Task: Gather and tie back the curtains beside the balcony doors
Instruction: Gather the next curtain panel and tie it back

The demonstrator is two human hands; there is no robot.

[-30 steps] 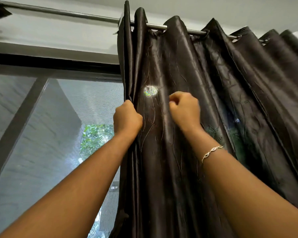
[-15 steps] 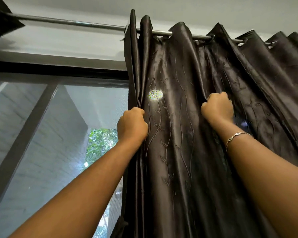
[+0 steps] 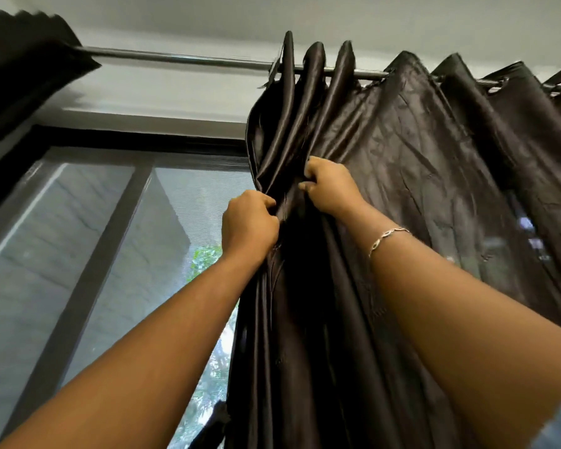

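Observation:
A dark brown satin curtain [image 3: 418,176] hangs by eyelets from a metal rod [image 3: 175,58] and fills the right half of the view. My left hand [image 3: 248,223] is closed on the curtain's left edge folds at about mid height of the frame. Just above and to the right, my right hand [image 3: 329,186], with a thin bracelet on its wrist, pinches a fold of the same curtain and holds it against the bunched pleats. Three tight pleats stand up at the rod above my hands. A second dark curtain [image 3: 23,66] is bunched at the top left.
The balcony door [image 3: 110,254] with a dark frame and mesh screen fills the left side, with a grey wall and green leaves outside. A white ceiling runs above the rod. A dark strip of fabric [image 3: 212,426] hangs at the curtain's lower left edge.
My right hand has pulled a fold leftward from farther right until it meets my left hand. The pleats at the rod have bunched closer, and the view has tilted and shifted right.

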